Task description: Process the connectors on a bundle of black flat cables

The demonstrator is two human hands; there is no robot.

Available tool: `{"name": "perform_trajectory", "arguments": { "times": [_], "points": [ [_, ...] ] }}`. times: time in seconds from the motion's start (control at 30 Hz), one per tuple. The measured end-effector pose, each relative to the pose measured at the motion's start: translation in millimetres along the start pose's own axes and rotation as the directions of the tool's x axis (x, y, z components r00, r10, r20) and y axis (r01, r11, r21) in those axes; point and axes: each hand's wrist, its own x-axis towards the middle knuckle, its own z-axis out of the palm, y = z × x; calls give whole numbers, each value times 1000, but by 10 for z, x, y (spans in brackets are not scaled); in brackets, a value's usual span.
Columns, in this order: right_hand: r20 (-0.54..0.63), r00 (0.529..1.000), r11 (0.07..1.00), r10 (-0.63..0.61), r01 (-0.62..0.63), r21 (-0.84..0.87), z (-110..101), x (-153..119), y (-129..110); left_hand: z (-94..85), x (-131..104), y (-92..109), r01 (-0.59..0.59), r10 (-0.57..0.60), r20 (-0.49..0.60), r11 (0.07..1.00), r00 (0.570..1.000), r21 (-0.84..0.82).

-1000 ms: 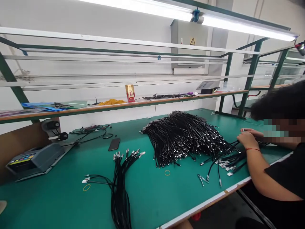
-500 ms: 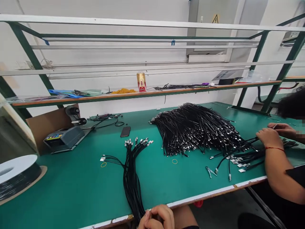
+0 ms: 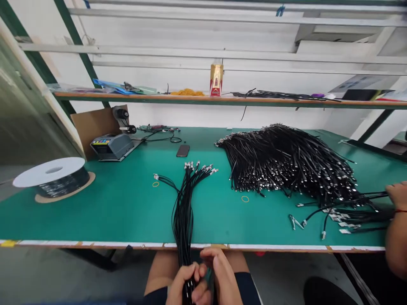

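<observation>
A bundle of black cables (image 3: 183, 212) with silver connectors fans out on the green table and hangs over its front edge. My left hand (image 3: 184, 281) is wrapped round the lower end of this bundle, above my lap. Close beside it on the right is my right hand (image 3: 219, 273), its fingers bent and partly hidden; whether it grips anything does not show. A few thinner cable ends branch left from the bundle, near a yellow rubber band (image 3: 155, 184). Another rubber band (image 3: 244, 199) lies to the right of the bundle.
A large heap of black cables (image 3: 280, 161) covers the right back. A phone (image 3: 182, 151), tape dispenser (image 3: 112, 147) and cable spool (image 3: 52, 178) stand further left. Small tweezers-like metal pieces (image 3: 295, 222) lie near a co-worker's hand (image 3: 397, 195) holding cables at the right.
The view has turned right and down, showing more of my hands and lap. Both hands now show at the cable bundle's lower end. The co-worker has moved partly out of view.
</observation>
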Motion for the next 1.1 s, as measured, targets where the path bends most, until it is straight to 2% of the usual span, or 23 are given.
{"name": "perform_trajectory", "arguments": {
  "times": [0.07, 0.13, 0.23, 0.3, 0.4, 0.53, 0.63, 0.7, 0.83, 1.0, 1.1],
  "points": [
    [131, 990, 998, 50, -43, -55, -4, 41, -78, 22, -32, 7, -49, 49, -30, 999, 998, 2],
    [200, 980, 970, -10, 58, -237, -15, 37, -161, 29, -68, 20, -58, 59, -131, 998, 990, 8],
    [286, 952, 823, -107, 246, -511, -58, -26, -297, 43, -139, 35, -30, 32, -281, 999, 959, 13],
    [335, 933, 731, -129, 318, -604, -105, -82, -388, 75, -187, 46, -27, 33, -318, 999, 947, 23],
    [427, 885, 594, -187, 448, -669, -197, -174, -476, 152, -229, 67, -61, 62, -335, 998, 940, 13],
    [620, 744, 371, -248, 665, -649, -316, -320, -442, 264, -237, 74, -92, 83, -301, 996, 950, -18],
    [625, 691, 227, -364, 716, -660, -359, -390, -356, 331, -229, 57, -78, 64, -264, 996, 962, -42],
    [595, 675, 204, -436, 718, -665, -360, -403, -316, 353, -220, 46, -64, 48, -264, 997, 963, -53],
    [572, 709, 261, -413, 694, -671, -329, -405, -314, 332, -209, 41, -48, 27, -314, 997, 949, -58],
    [447, 851, 426, -274, 524, -737, -314, -377, -362, 288, -210, 24, -27, 26, -365, 1000, 931, 1],
    [452, 852, 437, -263, 523, -732, -323, -324, -300, 321, -193, 0, 6, -4, -339, 1000, 941, 3]
  ]
}}
